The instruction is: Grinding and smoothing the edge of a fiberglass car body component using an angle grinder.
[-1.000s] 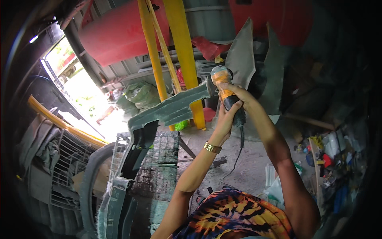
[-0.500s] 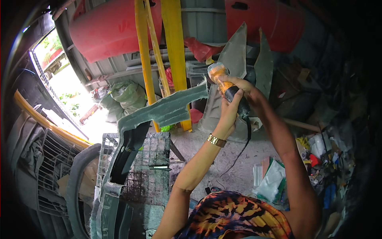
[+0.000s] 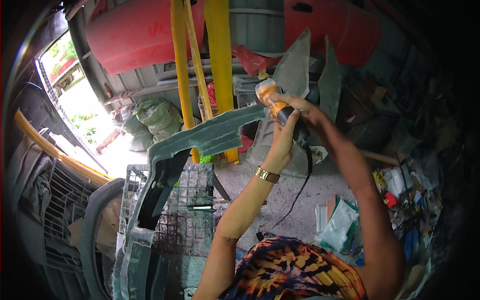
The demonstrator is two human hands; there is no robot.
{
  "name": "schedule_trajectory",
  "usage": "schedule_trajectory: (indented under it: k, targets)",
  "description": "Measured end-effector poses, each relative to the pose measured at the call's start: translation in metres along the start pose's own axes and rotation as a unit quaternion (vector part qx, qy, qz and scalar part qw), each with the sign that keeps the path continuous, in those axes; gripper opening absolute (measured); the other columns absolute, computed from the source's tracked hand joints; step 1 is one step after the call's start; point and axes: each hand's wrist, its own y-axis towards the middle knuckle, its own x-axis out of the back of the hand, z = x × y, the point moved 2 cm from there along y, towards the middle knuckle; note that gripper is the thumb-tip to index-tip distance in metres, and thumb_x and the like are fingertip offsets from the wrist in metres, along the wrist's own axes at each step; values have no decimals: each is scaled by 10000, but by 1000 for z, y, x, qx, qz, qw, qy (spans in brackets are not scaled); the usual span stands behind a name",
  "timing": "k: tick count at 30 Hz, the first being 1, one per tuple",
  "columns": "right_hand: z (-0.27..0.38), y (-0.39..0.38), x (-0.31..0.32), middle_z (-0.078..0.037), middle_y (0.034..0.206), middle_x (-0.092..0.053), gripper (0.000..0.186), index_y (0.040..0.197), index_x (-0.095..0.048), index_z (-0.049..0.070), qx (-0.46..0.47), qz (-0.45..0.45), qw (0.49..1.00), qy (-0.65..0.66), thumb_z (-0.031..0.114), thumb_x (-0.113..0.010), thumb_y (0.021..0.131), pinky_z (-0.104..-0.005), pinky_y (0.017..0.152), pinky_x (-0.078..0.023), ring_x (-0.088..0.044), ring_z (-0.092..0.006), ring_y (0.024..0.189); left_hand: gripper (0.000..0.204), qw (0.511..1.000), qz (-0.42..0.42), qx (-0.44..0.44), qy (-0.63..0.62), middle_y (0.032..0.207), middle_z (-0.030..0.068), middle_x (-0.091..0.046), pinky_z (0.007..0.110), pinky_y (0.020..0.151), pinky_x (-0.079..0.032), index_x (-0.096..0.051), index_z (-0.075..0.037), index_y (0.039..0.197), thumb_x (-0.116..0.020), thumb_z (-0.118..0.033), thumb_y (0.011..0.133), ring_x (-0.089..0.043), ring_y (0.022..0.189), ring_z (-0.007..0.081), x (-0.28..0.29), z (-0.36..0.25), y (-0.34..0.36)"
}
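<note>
Both hands are wrapped around a corded angle grinder (image 3: 273, 96) with an orange front and a black rear body. My right hand (image 3: 299, 106) grips it from above around the orange part, while my left hand (image 3: 285, 134), below a gold wristwatch (image 3: 267, 174), holds the black body. A black cord (image 3: 305, 182) hangs from its rear end. The grinder's head is close to the ragged right end of a long grey-green moulded panel (image 3: 202, 133), which looks like fibreglass. Whether the head touches the panel, I cannot tell. The panel bends down toward the lower left, over a wire-mesh stand (image 3: 197, 187).
Yellow upright posts (image 3: 220, 60) stand behind the panel. Red vehicle panels (image 3: 142, 37) hang along the back wall. Sacks (image 3: 159, 120) lie beside the bright doorway at left. A curved black part (image 3: 97, 220) leans at lower left. Mixed scrap (image 3: 400, 195) is heaped on the right.
The grinder and both hands have moved slightly left, closer to the panel's right end. My view has shifted a little. Both hands keep their grip.
</note>
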Motion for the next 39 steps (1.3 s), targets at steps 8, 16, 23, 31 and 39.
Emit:
schedule_trajectory:
  k: [8, 16, 23, 31, 39]
  targets:
    - [5, -25, -8, -77, 808, -618, 360, 1002, -568, 9, 104, -49, 993, 19, 326, -673, 868, -257, 614, -550, -630, -144, 660, 439, 988, 2, -93, 120, 980, 61, -606, 257, 675, -521, -460, -25, 1199, -685, -232, 884, -632, 804, 125, -6, 2, -6]
    - [-34, -9, -58, -66, 758, -633, 336, 930, -602, 12, 95, -5, 995, -20, 338, -659, 872, -252, 600, -537, -641, -137, 639, 679, 963, -81, -150, 210, 1052, 66, -546, 253, 762, -498, -355, -6, 1299, -746, -303, 829, -574, 925, 112, 37, -8, -53]
    - [-80, 39, -115, -87, 820, -644, 406, 977, -601, 1, 71, 43, 996, -9, 369, -700, 834, -261, 602, -547, -650, -149, 653, 390, 951, -189, -136, 204, 959, 54, -567, 245, 615, -500, -485, -29, 1093, -717, -201, 831, -585, 759, 96, 95, -35, -87]
    - [-102, 75, -169, -78, 787, -634, 429, 957, -609, 9, 33, 87, 995, -32, 390, -725, 796, -262, 606, -537, -640, -148, 653, 302, 939, -213, -180, 199, 853, 48, -603, 251, 589, -510, -521, -14, 1048, -681, -189, 861, -599, 663, 111, 131, -73, -115]
    - [-123, 104, -192, -81, 783, -634, 427, 953, -608, 8, 14, 111, 994, -20, 387, -724, 796, -254, 596, -529, -634, -149, 636, 294, 950, -206, -152, 178, 851, 46, -611, 257, 582, -512, -533, -14, 1064, -665, -185, 864, -606, 663, 114, 141, -101, -136]
